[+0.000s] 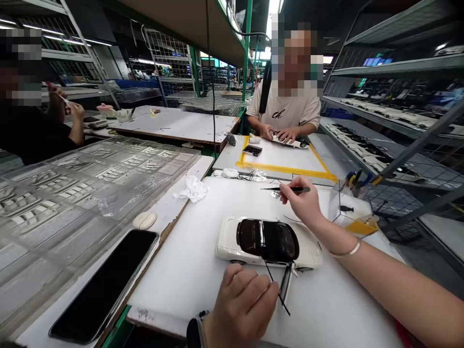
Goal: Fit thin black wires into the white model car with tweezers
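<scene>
On the white work surface a cream model car (226, 239) with a black roof lies lengthwise, its near-side door (287, 285) swung out toward me. My left hand (246, 302) is closed just in front of the car, its fingertips mostly hidden. A thin black strip (284, 305) passes by its index finger and appears pinched there, one end reaching the door opening. Beyond the car, my right hand (302, 200) holds black tweezers (299, 189), with their tips pointing left above the surface, near a small piece of foil (275, 195).
A phone (105, 285) and a round cream case (145, 220) lie at left, beside a clear parts tray (174, 154). Crumpled tissue (194, 189) sits nearby. A clear box (339, 198) stands at right. Across from me a person (286, 111) handles another model car (299, 143).
</scene>
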Demonstrator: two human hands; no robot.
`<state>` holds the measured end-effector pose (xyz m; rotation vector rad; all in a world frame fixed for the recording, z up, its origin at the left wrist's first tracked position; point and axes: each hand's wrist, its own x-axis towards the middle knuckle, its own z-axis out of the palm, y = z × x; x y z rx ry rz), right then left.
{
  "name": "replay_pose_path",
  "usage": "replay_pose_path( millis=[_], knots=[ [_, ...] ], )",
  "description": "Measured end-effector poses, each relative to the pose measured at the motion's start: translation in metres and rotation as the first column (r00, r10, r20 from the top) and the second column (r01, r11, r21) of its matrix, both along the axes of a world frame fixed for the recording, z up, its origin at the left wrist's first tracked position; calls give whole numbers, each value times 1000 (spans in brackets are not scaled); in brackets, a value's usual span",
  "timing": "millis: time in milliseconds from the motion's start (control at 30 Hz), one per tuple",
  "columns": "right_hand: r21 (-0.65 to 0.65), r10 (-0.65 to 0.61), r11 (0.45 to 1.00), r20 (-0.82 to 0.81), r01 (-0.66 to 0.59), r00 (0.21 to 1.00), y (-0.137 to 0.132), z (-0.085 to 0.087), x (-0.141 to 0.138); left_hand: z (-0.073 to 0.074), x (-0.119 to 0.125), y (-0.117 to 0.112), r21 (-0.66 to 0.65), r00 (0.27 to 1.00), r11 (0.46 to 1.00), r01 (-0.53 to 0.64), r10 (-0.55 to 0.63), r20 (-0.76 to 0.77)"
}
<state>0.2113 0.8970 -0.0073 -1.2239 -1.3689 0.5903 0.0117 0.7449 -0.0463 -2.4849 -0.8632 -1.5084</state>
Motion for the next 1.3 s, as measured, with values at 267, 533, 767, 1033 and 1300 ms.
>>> replay_pose_path(
  millis=[267, 533, 767, 1033, 1300],
  knots=[
    [-54, 299, 925, -510, -377, 807, -103, 44, 16, 19, 16, 2, -110, 990, 990, -84, 96, 107],
    [-36, 400, 866, -551, -499, 733, -145, 31, 34, 35, 35, -5, -230, 948, 955, -189, 238, 209],
    [-90, 376, 839, -618, -537, 691, -144, 27, 35, 43, 38, -11, -303, 927, 928, -217, 293, 235],
    [-142, 356, 821, -629, -552, 691, -146, 28, 38, 48, 40, -12, -225, 921, 934, -278, 326, 214],
    [-154, 343, 827, -624, -541, 702, -146, 23, 38, 47, 39, -13, -133, 912, 925, -356, 375, 165]
  ],
)
